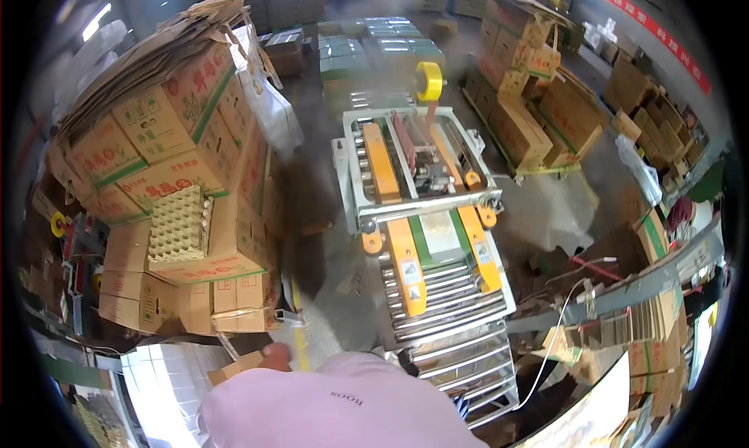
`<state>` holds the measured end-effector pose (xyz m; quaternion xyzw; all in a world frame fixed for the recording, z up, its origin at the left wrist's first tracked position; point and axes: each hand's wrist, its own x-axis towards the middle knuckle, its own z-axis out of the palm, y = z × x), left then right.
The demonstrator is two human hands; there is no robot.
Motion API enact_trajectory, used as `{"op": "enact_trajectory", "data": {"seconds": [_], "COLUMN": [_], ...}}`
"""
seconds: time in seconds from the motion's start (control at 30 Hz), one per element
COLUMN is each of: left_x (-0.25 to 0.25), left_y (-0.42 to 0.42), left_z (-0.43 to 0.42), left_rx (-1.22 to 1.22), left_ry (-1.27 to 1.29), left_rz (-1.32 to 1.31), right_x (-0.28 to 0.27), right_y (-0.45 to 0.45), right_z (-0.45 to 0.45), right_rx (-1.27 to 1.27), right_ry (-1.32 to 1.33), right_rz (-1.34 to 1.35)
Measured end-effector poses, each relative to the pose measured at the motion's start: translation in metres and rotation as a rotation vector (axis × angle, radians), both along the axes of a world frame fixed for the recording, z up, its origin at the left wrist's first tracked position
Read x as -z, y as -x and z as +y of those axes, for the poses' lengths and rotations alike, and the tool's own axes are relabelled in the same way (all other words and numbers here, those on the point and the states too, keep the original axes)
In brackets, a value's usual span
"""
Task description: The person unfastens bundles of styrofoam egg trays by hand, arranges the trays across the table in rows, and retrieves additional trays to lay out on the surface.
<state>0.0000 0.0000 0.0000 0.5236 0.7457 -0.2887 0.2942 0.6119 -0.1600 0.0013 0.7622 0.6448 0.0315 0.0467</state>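
My left hand (275, 357) shows partly at the lower left, beyond the pink shirt (335, 405) that I wear. It is against a brown cardboard piece (236, 367); its fingers are too hidden to tell whether they grip it. My right hand cannot be seen. Ahead of my body is a roller conveyor (460, 362), leading up to a box-taping machine (425, 206) with orange side rails and a yellow tape roll (429, 82) on top.
Stacked printed cartons (168, 147) rise at the left, with egg trays (180, 224) on them. Wrapped cartons (382, 50) stand behind the machine. More cartons (538, 120) sit on a pallet at the right. A white cable (555, 331) hangs beside the rollers.
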Motion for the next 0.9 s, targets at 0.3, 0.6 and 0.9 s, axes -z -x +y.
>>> {"op": "enact_trajectory", "data": {"seconds": [0.3,0.6,0.9], "left_x": [-0.086,0.006,0.0], "left_y": [-0.242,-0.172,0.064], "left_z": [0.17,0.106,-0.092], "left_rx": [0.459,0.308,-0.403], "left_ry": [-0.503,-0.295,0.191], "left_rz": [-0.703,-0.744,-0.242], "right_x": [0.022,-0.069,-0.067], "right_y": [0.018,0.016,0.021], "right_z": [0.031,0.065,0.081], "right_rx": [0.25,0.062,-0.082], "right_ry": [0.505,0.789,0.899], "right_rz": [0.312,0.264,0.247]}}
